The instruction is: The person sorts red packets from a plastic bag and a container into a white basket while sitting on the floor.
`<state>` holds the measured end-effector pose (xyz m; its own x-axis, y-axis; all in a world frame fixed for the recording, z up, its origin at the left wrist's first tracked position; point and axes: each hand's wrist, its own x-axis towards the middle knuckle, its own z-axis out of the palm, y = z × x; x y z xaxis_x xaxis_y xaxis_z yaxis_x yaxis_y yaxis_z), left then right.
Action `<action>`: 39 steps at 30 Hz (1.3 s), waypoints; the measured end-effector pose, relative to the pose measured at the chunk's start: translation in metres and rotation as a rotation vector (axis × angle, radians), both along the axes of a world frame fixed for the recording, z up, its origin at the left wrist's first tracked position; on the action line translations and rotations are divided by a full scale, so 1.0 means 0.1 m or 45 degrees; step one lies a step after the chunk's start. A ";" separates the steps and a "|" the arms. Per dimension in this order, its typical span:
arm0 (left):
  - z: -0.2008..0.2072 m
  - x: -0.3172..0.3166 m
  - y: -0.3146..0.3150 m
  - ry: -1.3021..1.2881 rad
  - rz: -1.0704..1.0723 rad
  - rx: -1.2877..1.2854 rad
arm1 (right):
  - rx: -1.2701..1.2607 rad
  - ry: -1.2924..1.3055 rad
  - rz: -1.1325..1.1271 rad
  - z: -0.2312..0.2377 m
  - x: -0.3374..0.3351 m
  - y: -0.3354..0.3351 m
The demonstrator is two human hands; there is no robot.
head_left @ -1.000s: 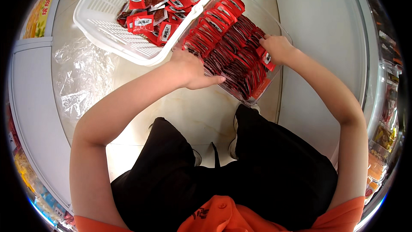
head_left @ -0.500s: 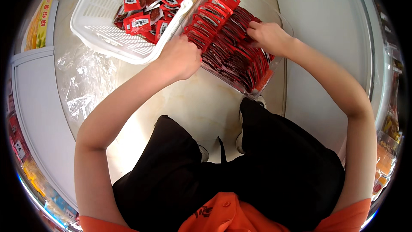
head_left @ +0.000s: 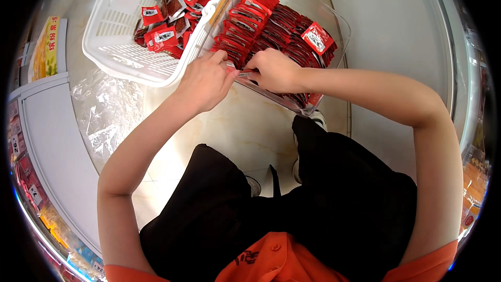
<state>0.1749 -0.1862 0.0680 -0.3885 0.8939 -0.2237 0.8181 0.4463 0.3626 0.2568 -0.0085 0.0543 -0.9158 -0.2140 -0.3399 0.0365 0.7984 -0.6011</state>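
Observation:
A clear plastic bin (head_left: pixel 342 42) holds rows of small red snack packets (head_left: pixel 244 23) standing on edge. My left hand (head_left: pixel 204 81) is at the bin's near left corner, fingers closed on the edge of a red packet that is mostly hidden. Just to its right, my right hand (head_left: pixel 274 70) reaches over the near rows. Its fingers are pinched on the same small packet, between the two hands. One red packet (head_left: pixel 317 37) lies face up on top of the right-hand rows.
Against the bin's left side stands a white slotted basket (head_left: pixel 130 55) with loose red packets (head_left: pixel 162 37). Crumpled clear plastic film (head_left: pixel 107 107) lies on the tiled floor. A white cabinet side (head_left: pixel 386 26) rises on the right, and a shelf unit (head_left: pixel 49 104) stands at the left.
My right hand has moved left and nearer, from the right-hand rows to beside my left hand. A packet lying face up on those rows now shows.

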 end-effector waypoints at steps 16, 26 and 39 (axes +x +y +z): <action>-0.06 -0.01 -0.10 0.068 -0.112 0.174 | 0.045 -0.072 -0.285 -0.33 -0.12 -0.22; -0.10 0.01 -0.16 0.059 -0.105 0.232 | 0.047 -0.182 -0.305 -0.38 -0.16 -0.20; -0.20 0.06 -0.31 0.126 -0.325 0.314 | 0.982 0.340 -0.019 -0.18 0.22 1.29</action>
